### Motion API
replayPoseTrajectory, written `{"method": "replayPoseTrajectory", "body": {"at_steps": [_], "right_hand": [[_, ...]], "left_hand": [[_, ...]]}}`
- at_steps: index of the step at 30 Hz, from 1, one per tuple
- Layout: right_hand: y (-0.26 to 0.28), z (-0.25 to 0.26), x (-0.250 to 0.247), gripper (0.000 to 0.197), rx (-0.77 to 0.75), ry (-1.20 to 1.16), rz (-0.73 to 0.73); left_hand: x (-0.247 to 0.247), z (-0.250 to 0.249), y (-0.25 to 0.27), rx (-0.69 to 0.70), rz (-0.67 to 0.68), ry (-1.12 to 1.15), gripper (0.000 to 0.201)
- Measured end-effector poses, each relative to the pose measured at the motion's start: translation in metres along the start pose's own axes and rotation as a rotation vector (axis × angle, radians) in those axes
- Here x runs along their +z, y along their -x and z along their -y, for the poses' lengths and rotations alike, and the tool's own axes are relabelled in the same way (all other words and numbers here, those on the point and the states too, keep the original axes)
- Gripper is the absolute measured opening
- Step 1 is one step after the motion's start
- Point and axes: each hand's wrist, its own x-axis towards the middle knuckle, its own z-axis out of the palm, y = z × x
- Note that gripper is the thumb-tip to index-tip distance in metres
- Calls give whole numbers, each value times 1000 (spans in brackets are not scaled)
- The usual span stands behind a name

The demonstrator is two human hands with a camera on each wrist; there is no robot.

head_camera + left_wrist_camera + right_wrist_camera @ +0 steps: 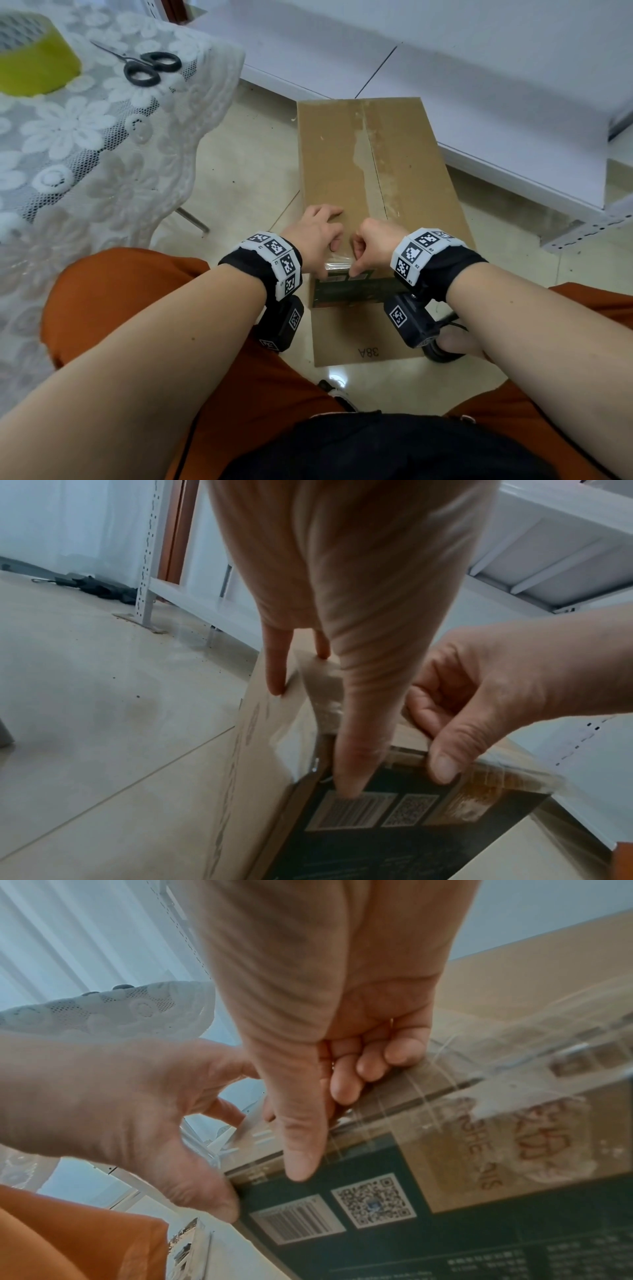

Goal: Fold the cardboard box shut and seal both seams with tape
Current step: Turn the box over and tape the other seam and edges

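Both hands are shown at the near top edge of the cardboard box (373,178), which stands closed on the tiled floor (239,171). Clear tape (337,265) is pressed over that edge by the left hand (317,236), thumb extended, and pinched by the curled fingers of the right hand (375,245). Torn paper runs along the centre seam; a dark printed label (349,291) covers the near side.
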Motion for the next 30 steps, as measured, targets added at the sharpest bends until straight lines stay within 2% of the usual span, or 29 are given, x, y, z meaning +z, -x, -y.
{"method": "replayPoseTrajectory", "body": {"at_steps": [14, 24, 30], "right_hand": [[1, 0, 3, 28, -24, 63, -15], [3, -1, 1, 29, -21, 14, 24], [3, -1, 2, 28, -16, 1, 5]], "left_hand": [[-1, 4, 3, 38, 82, -230, 66], [-18, 6, -10, 41, 252, -289, 57], [-18, 5, -3, 51, 138, -310, 50]]}}
